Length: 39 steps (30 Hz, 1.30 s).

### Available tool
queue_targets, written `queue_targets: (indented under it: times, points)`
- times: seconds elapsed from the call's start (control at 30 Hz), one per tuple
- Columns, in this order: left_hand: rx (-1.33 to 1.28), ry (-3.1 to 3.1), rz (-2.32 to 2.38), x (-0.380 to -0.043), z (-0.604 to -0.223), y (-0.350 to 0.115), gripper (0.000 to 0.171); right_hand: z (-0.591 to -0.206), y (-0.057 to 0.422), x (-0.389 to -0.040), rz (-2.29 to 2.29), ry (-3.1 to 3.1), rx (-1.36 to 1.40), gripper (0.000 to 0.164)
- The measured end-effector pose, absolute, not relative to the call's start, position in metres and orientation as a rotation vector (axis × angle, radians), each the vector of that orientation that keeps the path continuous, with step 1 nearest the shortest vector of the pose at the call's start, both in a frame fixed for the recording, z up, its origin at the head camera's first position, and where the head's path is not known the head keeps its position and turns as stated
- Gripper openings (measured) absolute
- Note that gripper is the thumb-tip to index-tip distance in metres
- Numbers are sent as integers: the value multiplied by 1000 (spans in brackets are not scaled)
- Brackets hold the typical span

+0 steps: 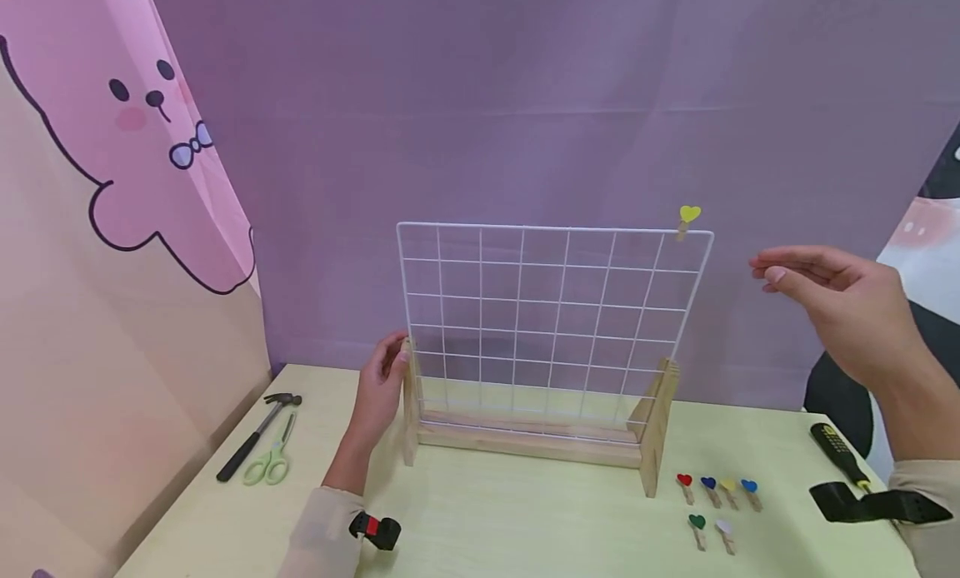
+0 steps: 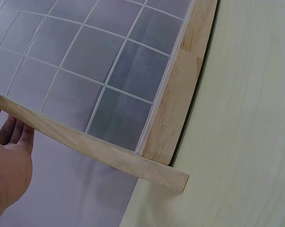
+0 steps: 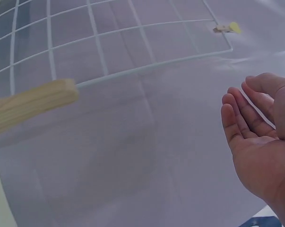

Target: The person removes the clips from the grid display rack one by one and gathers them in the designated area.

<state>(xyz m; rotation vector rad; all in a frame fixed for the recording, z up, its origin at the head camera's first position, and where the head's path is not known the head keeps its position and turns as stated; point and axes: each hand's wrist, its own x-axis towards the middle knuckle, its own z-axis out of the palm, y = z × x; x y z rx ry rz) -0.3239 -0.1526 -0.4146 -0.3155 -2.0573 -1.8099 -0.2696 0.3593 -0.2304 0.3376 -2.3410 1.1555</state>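
Observation:
A white wire grid panel (image 1: 555, 266) stands upright in a wooden stand (image 1: 525, 445). My left hand (image 1: 381, 391) holds the top of the stand's left upright (image 2: 71, 132), with its fingertips partly hidden behind the wood in the left wrist view. One clothespin with a yellow heart (image 1: 689, 215) is clipped to the grid's top bar near the right corner. To the right of that corner, my right hand (image 1: 851, 307) hangs in the air, apart from the grid. Its fingers are loosely bent with nothing between them, as the right wrist view also shows.
Several small heart clothespins lie on the table right of the stand, among them a red one (image 1: 685, 480) and a green one (image 1: 697, 522). A black and yellow tool (image 1: 838, 453) is at the right edge. A hammer (image 1: 258, 436) and green-handled scissors (image 1: 268, 465) lie left.

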Motion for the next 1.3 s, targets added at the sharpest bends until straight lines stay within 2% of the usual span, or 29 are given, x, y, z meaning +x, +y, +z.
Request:
queue_targets:
  times: [0.23,0.8,1.3]
  points:
    - [-324,-2031,-1806,-324,-413,-153,37,-205,348,-281,1331,-2228,475,35]
    - [-334,-2046,-1793,-323,-414,-151,39,-179,333,-297,1801,-1986,653,34]
    - [-331,-2046,-1775,-324,-416,-151,38,-172,318,-302,1855,-2006,734,32]
